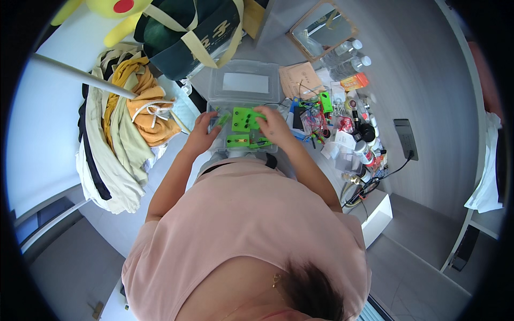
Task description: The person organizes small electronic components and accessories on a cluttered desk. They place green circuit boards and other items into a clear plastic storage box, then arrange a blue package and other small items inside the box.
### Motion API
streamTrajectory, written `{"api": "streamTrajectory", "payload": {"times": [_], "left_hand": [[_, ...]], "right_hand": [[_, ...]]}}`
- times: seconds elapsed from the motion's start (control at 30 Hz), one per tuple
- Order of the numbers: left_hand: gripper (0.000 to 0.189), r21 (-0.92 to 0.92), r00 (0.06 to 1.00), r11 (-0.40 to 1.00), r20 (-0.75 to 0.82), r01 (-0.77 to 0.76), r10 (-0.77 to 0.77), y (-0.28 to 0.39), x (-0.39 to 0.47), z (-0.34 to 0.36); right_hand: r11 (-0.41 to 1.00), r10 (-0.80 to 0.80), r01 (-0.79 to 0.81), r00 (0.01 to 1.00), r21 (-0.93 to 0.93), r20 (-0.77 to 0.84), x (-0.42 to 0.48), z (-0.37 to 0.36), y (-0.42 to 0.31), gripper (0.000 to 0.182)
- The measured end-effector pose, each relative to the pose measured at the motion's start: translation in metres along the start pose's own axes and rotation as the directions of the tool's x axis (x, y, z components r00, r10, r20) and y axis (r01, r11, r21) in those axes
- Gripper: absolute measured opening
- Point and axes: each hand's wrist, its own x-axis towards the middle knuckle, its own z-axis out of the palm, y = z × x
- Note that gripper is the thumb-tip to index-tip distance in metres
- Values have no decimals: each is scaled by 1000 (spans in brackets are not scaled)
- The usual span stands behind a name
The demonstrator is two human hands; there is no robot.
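Observation:
In front of me sits a clear plastic storage box (215, 141), its translucent lid (244, 96) tipped back and bearing a white label. My left hand (200, 135) is at its left side, with thumb and fingers around a small green see-through piece (223, 119). My right hand (276, 127) has its fingers at the right edge of a bright green plate (240, 120) with black round parts and holes. Below the plate are a smaller green block (237, 141) with a metallic part in it and several green pieces (261, 142). Fingers partly hide the plate's right edge.
Right of the box lie tangled wires (315, 110), another green block (326, 102), small bottles and packets. Water bottles (348, 67) and a framed mirror (323, 32) stand behind. Piled clothes (120, 136) and a dark green tote bag (176, 56) are at left.

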Motion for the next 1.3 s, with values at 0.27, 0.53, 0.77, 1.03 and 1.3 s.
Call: {"api": "streamTrajectory", "payload": {"times": [0.27, 0.53, 0.77, 1.03, 1.3], "left_hand": [[51, -41, 1000, 999, 31, -4, 6, -2, -5, -6], [49, -40, 998, 999, 56, 8, -6, 10, -6, -9], [49, 9, 999, 1000, 49, -24, 23, 0, -6, -9], [47, 37, 999, 999, 28, -33, 32, -1, -5, -7], [47, 54, 1000, 999, 29, -9, 8, -5, -7, -8]], "right_hand": [[857, -397, 246, 875, -453, -277, 12, 3, 20, 21], [734, 5, -443, 761, -515, -648, 12, -121, 137, 43], [752, 178, -505, 775, -423, -607, 6, -132, 143, 41], [880, 176, -425, 706, -211, -686, -9, -141, 153, 30], [930, 44, -294, 683, -220, -729, -10, -128, 166, 29]]}}
